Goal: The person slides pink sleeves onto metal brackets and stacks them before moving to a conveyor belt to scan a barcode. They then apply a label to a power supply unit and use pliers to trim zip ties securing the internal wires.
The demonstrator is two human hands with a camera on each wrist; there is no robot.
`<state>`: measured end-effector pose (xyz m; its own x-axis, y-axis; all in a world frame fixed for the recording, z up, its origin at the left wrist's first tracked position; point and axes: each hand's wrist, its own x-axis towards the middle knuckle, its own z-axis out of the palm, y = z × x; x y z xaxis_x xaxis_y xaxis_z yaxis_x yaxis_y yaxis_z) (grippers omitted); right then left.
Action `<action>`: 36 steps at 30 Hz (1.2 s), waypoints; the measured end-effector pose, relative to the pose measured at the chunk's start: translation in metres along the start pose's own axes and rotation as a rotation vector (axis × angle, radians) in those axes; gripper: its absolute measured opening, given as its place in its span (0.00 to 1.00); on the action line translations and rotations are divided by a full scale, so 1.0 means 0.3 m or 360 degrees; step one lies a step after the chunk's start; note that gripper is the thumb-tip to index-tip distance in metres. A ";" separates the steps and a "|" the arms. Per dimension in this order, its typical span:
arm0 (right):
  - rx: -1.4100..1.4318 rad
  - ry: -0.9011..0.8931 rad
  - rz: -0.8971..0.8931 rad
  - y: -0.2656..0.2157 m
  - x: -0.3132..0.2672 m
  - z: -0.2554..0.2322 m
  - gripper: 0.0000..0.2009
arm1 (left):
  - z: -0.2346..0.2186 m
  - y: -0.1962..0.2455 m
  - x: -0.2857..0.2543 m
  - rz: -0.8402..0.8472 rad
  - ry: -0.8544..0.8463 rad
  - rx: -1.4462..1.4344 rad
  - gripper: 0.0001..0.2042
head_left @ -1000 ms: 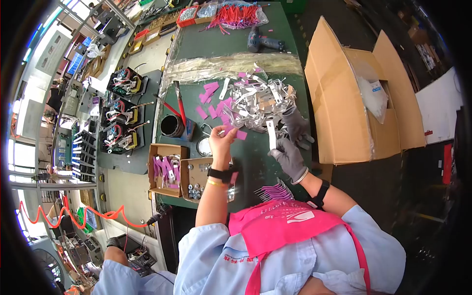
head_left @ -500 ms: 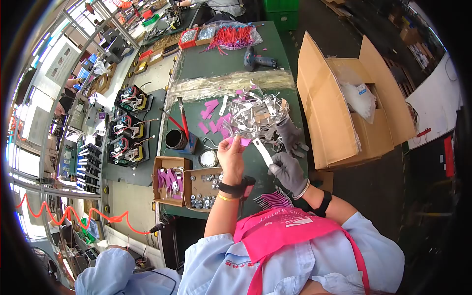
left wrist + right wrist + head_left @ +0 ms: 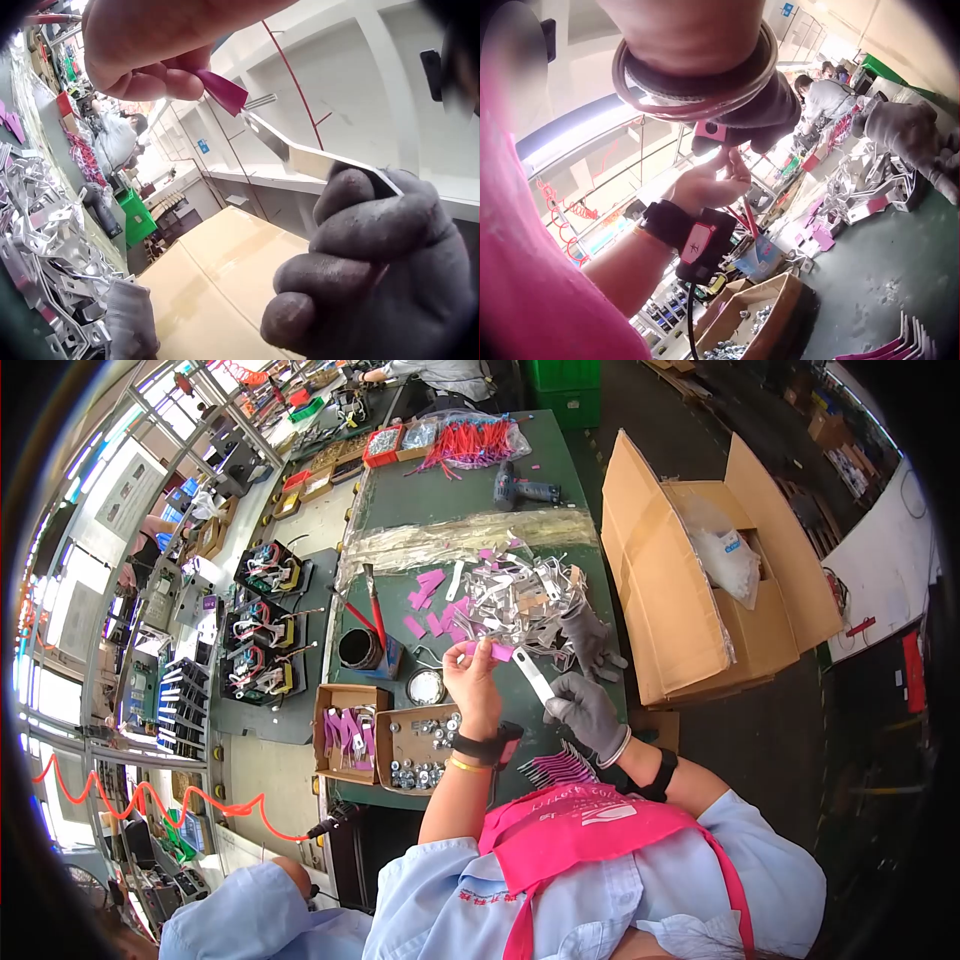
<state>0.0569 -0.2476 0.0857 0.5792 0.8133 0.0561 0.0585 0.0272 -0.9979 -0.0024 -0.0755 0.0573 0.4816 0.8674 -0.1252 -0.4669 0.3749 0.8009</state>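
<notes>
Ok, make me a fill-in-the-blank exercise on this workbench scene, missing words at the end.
The right hand wears a gray ____ and holds a metal strip. The left hand pinches a flat piece colored ____. The cordless drill lies on a workbench whose top is ____. The large open box beside it is made of ____.

Missing words: glove; purple; green; cardboard.

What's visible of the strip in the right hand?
The strip is narrow, silvery and looks like thin metal. It has an opening near its free end and a shallow bend partway along. It is held up in the air, slanting from the gloved right hand, whose fingers grip the near end and hide it, toward the bare left hand. The free end is right at the purple piece pinched there; whether it is inside or only against it, I can't tell.
</notes>
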 end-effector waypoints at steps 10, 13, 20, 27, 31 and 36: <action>0.0420 -0.0114 0.0189 -0.003 0.038 -0.045 0.05 | 0.039 0.050 -0.026 0.0062 -0.0236 0.0191 0.16; 0.0115 -0.0181 0.0065 -0.040 0.046 -0.059 0.06 | 0.034 0.047 -0.036 -0.0366 -0.0278 -0.0139 0.19; -0.0076 -0.0224 0.0049 -0.058 0.039 -0.069 0.05 | 0.008 0.076 -0.034 -0.0287 -0.0349 0.0202 0.27; -0.0149 -0.0355 -0.0048 -0.042 0.054 -0.079 0.07 | 0.005 0.094 -0.054 -0.0294 -0.0352 0.0143 0.28; -0.0236 -0.0252 -0.0108 -0.074 0.041 -0.058 0.09 | 0.014 0.111 -0.089 -0.0345 -0.0314 0.0066 0.28; -0.0378 -0.0146 -0.0269 -0.060 0.017 -0.034 0.13 | -0.010 0.088 -0.099 -0.0399 -0.0361 0.0064 0.22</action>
<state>0.0670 -0.2498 0.1044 0.4701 0.8581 0.2067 0.3424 0.0386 -0.9388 -0.0312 -0.0904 0.0804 0.7327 0.6531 -0.1914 -0.2853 0.5501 0.7848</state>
